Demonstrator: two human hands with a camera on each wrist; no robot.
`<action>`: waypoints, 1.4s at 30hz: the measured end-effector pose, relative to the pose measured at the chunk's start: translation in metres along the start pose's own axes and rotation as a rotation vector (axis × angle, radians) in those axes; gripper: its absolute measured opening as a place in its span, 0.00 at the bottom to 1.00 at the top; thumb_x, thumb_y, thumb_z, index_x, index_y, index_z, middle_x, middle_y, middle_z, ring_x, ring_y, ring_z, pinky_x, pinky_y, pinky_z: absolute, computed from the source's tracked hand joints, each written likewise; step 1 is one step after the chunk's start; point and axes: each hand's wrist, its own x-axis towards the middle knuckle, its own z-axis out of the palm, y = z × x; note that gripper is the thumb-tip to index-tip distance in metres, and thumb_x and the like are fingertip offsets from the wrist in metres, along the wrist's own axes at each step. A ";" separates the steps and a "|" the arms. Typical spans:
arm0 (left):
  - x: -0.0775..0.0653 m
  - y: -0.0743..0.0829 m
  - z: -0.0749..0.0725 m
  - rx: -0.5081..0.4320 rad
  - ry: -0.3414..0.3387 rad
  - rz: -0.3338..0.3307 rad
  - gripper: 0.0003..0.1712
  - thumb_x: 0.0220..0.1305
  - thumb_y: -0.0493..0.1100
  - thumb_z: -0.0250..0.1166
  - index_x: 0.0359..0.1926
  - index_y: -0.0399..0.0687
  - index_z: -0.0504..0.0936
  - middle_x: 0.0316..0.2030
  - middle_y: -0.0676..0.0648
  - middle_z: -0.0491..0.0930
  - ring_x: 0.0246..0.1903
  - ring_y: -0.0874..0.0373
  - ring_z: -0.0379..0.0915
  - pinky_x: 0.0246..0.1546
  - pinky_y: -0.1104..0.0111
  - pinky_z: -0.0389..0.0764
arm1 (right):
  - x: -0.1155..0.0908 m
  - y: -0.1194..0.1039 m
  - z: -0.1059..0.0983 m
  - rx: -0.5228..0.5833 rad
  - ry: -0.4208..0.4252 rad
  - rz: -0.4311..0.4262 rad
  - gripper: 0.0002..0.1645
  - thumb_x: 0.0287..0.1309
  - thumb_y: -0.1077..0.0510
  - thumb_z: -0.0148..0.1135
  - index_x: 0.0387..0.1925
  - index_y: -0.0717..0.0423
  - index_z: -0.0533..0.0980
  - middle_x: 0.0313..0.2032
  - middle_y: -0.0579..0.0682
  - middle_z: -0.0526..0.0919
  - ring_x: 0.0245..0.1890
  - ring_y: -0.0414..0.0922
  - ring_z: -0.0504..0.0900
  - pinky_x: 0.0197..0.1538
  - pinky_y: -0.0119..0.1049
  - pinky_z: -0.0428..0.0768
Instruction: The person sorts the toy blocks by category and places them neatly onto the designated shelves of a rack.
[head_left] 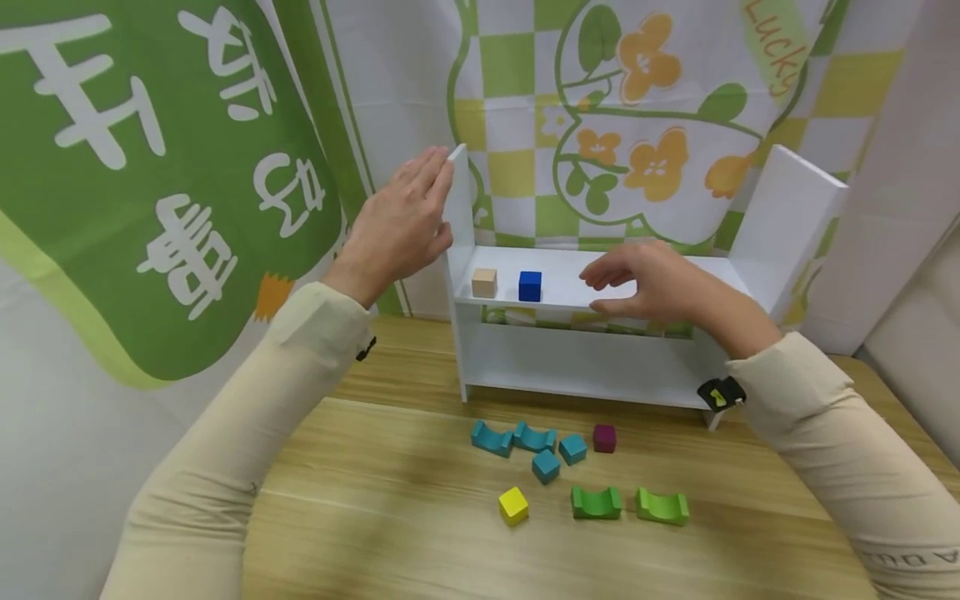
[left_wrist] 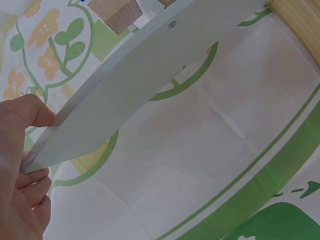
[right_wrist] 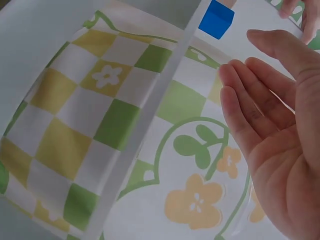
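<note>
A white two-tier shelf point(head_left: 585, 358) stands upright on the wooden table. At the top of its left side panel point(left_wrist: 117, 95), my left hand point(head_left: 405, 212) grips the edge, thumb on one side and fingers on the other. A plain wood cube point(head_left: 484, 282) and a blue cube point(head_left: 529, 286) sit apart on the upper board, toward its left end. My right hand point(head_left: 660, 279) hovers over that board, right of the blue cube. Its fingers and thumb are spread, and the right wrist view shows the bare palm with nothing held.
On the table before the shelf lie two teal curved blocks point(head_left: 491, 438), two teal cubes point(head_left: 546, 467) and a maroon cube point(head_left: 604, 438). Nearer me are a yellow cube point(head_left: 513, 506), a green curved block point(head_left: 596, 503) and a light green one point(head_left: 662, 507). Printed cloth point(head_left: 510, 125) hangs behind.
</note>
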 end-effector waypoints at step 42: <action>0.000 0.003 -0.003 -0.005 -0.023 -0.018 0.40 0.76 0.42 0.57 0.79 0.26 0.56 0.82 0.31 0.55 0.83 0.39 0.51 0.86 0.52 0.54 | -0.095 0.069 0.173 0.217 -0.224 0.042 0.22 0.57 0.63 0.75 0.52 0.67 0.84 0.47 0.57 0.91 0.45 0.49 0.90 0.48 0.42 0.92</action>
